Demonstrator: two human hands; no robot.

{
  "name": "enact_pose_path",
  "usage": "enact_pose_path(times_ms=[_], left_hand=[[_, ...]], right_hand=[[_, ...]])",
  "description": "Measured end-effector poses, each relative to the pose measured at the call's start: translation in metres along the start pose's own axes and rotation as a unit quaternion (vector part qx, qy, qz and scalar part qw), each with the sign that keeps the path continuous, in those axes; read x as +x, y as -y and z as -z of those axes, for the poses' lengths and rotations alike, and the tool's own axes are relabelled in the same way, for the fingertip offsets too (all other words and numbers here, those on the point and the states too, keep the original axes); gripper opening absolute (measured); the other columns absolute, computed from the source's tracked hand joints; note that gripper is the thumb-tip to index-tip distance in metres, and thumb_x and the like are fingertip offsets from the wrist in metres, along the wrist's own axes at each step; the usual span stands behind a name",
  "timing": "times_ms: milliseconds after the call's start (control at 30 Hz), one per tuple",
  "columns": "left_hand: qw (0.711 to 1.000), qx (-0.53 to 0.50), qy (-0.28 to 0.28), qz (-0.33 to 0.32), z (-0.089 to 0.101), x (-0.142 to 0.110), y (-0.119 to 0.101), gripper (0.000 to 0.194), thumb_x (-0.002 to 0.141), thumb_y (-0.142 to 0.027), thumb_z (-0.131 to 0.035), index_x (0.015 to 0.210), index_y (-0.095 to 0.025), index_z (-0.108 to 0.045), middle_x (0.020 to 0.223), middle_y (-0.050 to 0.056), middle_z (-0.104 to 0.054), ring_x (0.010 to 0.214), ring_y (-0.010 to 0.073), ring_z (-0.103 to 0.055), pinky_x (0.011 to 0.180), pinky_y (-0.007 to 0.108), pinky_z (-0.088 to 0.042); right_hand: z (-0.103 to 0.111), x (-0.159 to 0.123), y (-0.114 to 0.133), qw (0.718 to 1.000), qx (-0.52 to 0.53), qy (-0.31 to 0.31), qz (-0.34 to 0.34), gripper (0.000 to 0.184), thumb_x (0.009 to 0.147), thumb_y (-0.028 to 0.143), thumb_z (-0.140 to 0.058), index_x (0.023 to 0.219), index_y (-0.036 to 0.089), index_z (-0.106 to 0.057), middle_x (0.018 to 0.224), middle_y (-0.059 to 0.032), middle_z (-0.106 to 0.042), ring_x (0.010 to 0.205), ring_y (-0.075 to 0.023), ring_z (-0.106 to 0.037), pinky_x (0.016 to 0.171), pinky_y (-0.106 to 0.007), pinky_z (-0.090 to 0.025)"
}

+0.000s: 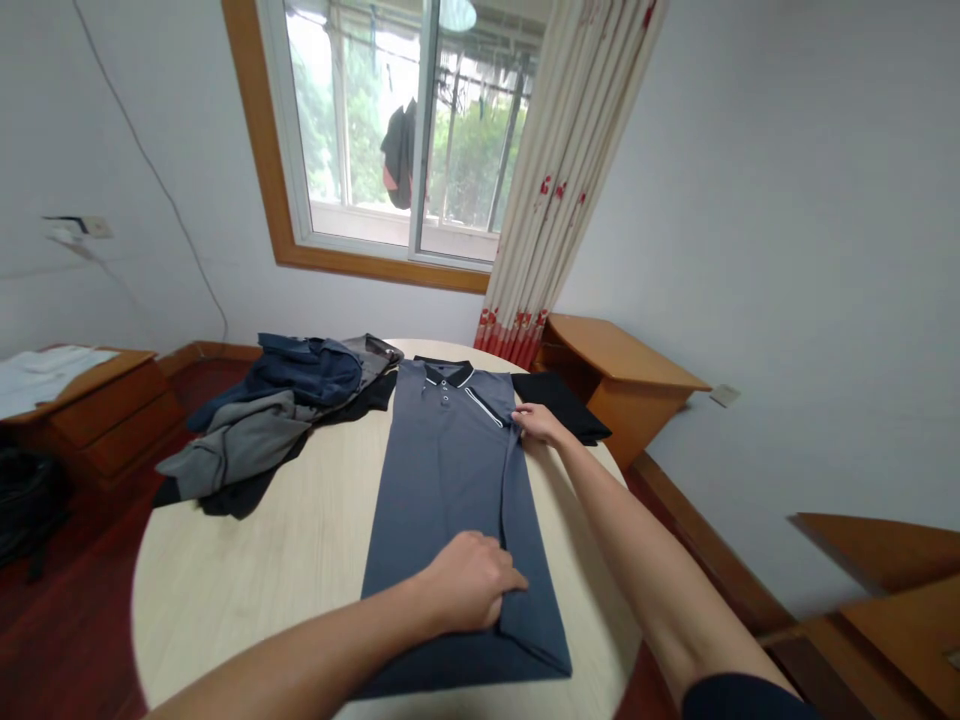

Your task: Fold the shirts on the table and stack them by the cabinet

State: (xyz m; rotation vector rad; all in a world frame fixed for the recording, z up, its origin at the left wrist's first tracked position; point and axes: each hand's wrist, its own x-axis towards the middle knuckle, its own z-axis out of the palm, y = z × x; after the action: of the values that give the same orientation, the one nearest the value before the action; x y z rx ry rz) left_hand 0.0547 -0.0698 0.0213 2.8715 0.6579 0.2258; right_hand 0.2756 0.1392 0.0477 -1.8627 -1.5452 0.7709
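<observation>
head view: gray shirt [427, 500] lies lengthwise on the round desk [300, 560], dark collar [450, 376] at the far end. one long side is partly folded inward. hands: right hand [536, 422] grasps the shirt's side edge between thumb and fingers, near the white-trimmed chest stripe [485, 407]; left hand [471, 580] rests curled on the lower part beside the fold, cloth grip cannot be confirmed. black cloth [562, 405] lies just beyond the right hand. heaped clothes [281, 400] noted left of the shirt.
</observation>
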Motion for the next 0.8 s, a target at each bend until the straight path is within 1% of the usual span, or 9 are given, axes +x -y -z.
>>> enact_pose_path(times_ms=[100, 167, 300, 367, 500, 600, 667, 733, 800], left_hand=[[0.999, 0.03, 0.008, -0.011, -0.001, 0.001, 0.0, 0.031, 0.081, -0.021, -0.06, 0.109, -0.025, -0.072, 0.088, 0.005, -0.071, 0.082, 0.0242, -0.064, 0.067, 0.036, -0.049], [0.999, 0.041, 0.009, -0.024, -0.002, 0.002, 0.0, 0.027, 0.083, -0.023, -0.06, 0.108, -0.024, -0.071, 0.085, 0.005, -0.068, 0.081, 0.0234, -0.061, 0.064, 0.035, -0.046], [0.997, 0.054, -0.005, -0.048, -0.004, 0.003, 0.002, 0.023, 0.083, -0.027, -0.062, 0.104, -0.022, -0.07, 0.082, 0.006, -0.062, 0.079, 0.0223, -0.056, 0.06, 0.034, -0.04], [0.996, 0.057, -0.017, -0.06, -0.003, 0.002, 0.002, 0.022, 0.083, -0.03, -0.064, 0.102, -0.021, -0.069, 0.081, 0.006, -0.06, 0.079, 0.022, -0.053, 0.059, 0.034, -0.037], [0.992, 0.07, -0.058, -0.088, 0.004, -0.002, 0.001, 0.018, 0.083, -0.036, -0.067, 0.09, -0.019, -0.066, 0.086, 0.006, -0.058, 0.082, 0.0217, -0.05, 0.064, 0.036, -0.037], [0.987, 0.088, -0.082, -0.103, 0.008, -0.006, 0.001, 0.02, 0.083, -0.037, -0.068, 0.081, -0.018, -0.063, 0.096, 0.007, -0.059, 0.088, 0.0224, -0.049, 0.071, 0.039, -0.037], [0.984, 0.094, -0.093, -0.115, 0.008, -0.007, 0.002, 0.019, 0.085, -0.036, -0.066, 0.081, -0.018, -0.062, 0.101, 0.007, -0.06, 0.09, 0.0225, -0.049, 0.074, 0.04, -0.038], [0.982, 0.094, -0.099, -0.128, 0.006, -0.008, 0.002, 0.018, 0.086, -0.035, -0.064, 0.082, -0.018, -0.062, 0.1, 0.006, -0.06, 0.088, 0.0217, -0.05, 0.074, 0.04, -0.038], [0.982, 0.091, -0.098, -0.133, 0.004, -0.008, 0.001, 0.018, 0.087, -0.035, -0.063, 0.085, -0.018, -0.062, 0.094, 0.004, -0.061, 0.083, 0.0202, -0.05, 0.07, 0.038, -0.037]], right_hand=[[-0.012, 0.028, 0.002, 1.0, 0.004, -0.02, -0.005, 0.015, 0.081, 0.018, -0.067, 0.09, 0.01, -0.077, 0.091, -0.0103, -0.076, 0.092, -0.0224, -0.07, 0.082, -0.027, -0.052], [-0.019, 0.043, 0.003, 0.999, 0.011, -0.029, -0.015, 0.014, 0.082, 0.019, -0.066, 0.083, 0.009, -0.076, 0.087, -0.0117, -0.076, 0.09, -0.0228, -0.071, 0.08, -0.027, -0.052], [-0.028, 0.062, 0.005, 0.998, 0.037, -0.042, -0.027, 0.025, 0.087, 0.023, -0.06, 0.087, 0.003, -0.074, 0.087, -0.0163, -0.076, 0.079, -0.0217, -0.072, 0.071, -0.026, -0.053], [-0.03, 0.067, 0.005, 0.998, 0.048, -0.049, -0.017, 0.028, 0.088, 0.023, -0.057, 0.094, 0.002, -0.074, 0.09, -0.0166, -0.076, 0.08, -0.0211, -0.072, 0.072, -0.026, -0.054], [-0.033, 0.072, 0.01, 0.997, 0.05, -0.055, 0.035, 0.031, 0.085, 0.025, -0.059, 0.103, 0.005, -0.074, 0.102, -0.0147, -0.076, 0.098, -0.0216, -0.071, 0.087, -0.028, -0.053], [-0.037, 0.073, 0.018, 0.996, 0.029, -0.043, 0.077, 0.029, 0.083, 0.026, -0.061, 0.104, 0.01, -0.075, 0.111, -0.0139, -0.075, 0.112, -0.0242, -0.066, 0.099, -0.032, -0.048], [-0.04, 0.073, 0.026, 0.994, 0.015, -0.027, 0.102, 0.027, 0.082, 0.025, -0.061, 0.102, 0.014, -0.076, 0.114, -0.0116, -0.074, 0.117, -0.0252, -0.064, 0.103, -0.033, -0.046], [-0.046, 0.074, 0.034, 0.992, -0.012, -0.012, 0.128, 0.026, 0.083, 0.024, -0.06, 0.102, 0.016, -0.076, 0.115, -0.0095, -0.074, 0.117, -0.0263, -0.064, 0.103, -0.034, -0.045], [-0.053, 0.074, 0.041, 0.983, -0.084, 0.006, 0.166, 0.03, 0.086, 0.027, -0.056, 0.107, 0.017, -0.075, 0.119, -0.0094, -0.072, 0.118, -0.0279, -0.063, 0.104, -0.037, -0.045]])
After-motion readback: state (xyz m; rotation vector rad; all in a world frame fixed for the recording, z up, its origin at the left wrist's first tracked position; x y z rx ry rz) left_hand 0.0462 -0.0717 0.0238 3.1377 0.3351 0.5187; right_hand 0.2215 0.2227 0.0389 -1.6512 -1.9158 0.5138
